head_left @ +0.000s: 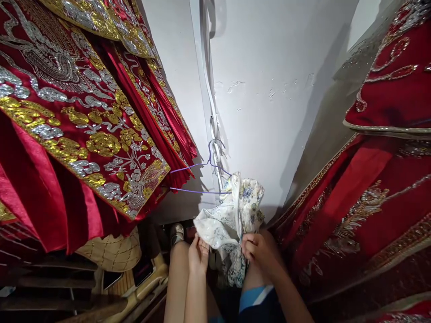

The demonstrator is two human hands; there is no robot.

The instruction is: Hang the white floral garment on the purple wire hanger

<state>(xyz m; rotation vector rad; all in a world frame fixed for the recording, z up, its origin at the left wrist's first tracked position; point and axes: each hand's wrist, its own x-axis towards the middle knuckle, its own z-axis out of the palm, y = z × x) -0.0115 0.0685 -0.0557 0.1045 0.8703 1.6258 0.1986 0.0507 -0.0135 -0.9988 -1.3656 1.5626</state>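
Observation:
A white garment with a blue floral print [232,215] hangs bunched on a purple wire hanger [202,172] against the white wall. My left hand [198,255] has its fingers curled on the garment's lower left edge. My right hand [257,249] pinches the cloth at its lower right. Both hands sit just above my bare knees.
Red gowns with gold and silver embroidery [77,116] hang close on the left, and more red embroidered gowns [377,188] crowd the right. A white wall [269,89] with a vertical strip lies ahead. Shoes and a woven tan item [111,253] lie low on the left.

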